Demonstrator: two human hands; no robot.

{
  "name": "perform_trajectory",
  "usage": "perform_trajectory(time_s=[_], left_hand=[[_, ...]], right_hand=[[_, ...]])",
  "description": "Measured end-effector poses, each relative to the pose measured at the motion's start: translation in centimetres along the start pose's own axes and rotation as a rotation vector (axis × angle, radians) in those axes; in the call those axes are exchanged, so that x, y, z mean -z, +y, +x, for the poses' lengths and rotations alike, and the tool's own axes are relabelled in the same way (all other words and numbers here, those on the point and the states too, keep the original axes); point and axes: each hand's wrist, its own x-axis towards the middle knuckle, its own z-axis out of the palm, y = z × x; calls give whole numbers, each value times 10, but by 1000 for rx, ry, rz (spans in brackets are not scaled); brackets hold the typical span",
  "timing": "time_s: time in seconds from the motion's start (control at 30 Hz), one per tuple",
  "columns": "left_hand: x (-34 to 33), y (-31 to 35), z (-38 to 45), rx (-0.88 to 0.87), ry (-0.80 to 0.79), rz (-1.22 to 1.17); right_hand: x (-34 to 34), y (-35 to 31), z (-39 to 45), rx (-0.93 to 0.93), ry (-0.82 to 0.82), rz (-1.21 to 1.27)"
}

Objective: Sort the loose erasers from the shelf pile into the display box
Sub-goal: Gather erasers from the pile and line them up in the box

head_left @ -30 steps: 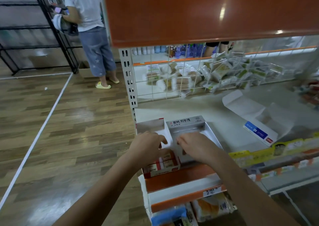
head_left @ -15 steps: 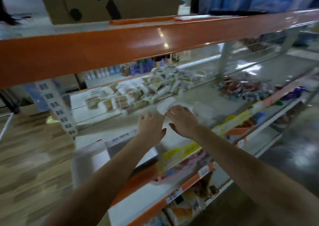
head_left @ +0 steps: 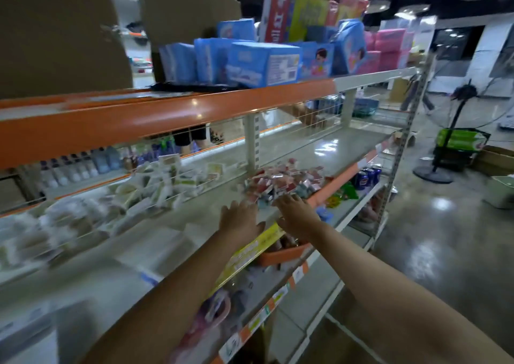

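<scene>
Erasers [head_left: 281, 184] piled loose on the shelf [head_left: 333, 146]; both hands [head_left: 240, 217] [head_left: 297, 213] spread empty, so a hasty scoop could scatter them.

- honestly nothing here is sharp enough to read
- blue packs [head_left: 262, 64] on the top shelf have print, just blur
- red banner [head_left: 275, 15] has white characters, can't make them out
- yellow shelf strip [head_left: 250, 252]: smeared
</scene>
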Motion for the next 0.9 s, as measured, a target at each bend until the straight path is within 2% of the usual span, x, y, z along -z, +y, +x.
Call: perform_trajectory(time_s=[0.33,0.53,0.73,0.9], left_hand=[[-29,80,151,-167,69,-15],[-44,104,239,-247,1,-30],[-60,105,297,-180,-2,-41],[-69,96,335,-32,-8,36]], right_hand=[[-25,146,61,-143,-61,-43],[-30,228,115,-245,-94,-24],[-49,281,159,-276,-118,10],[-67,316,202,-191,-172,0]])
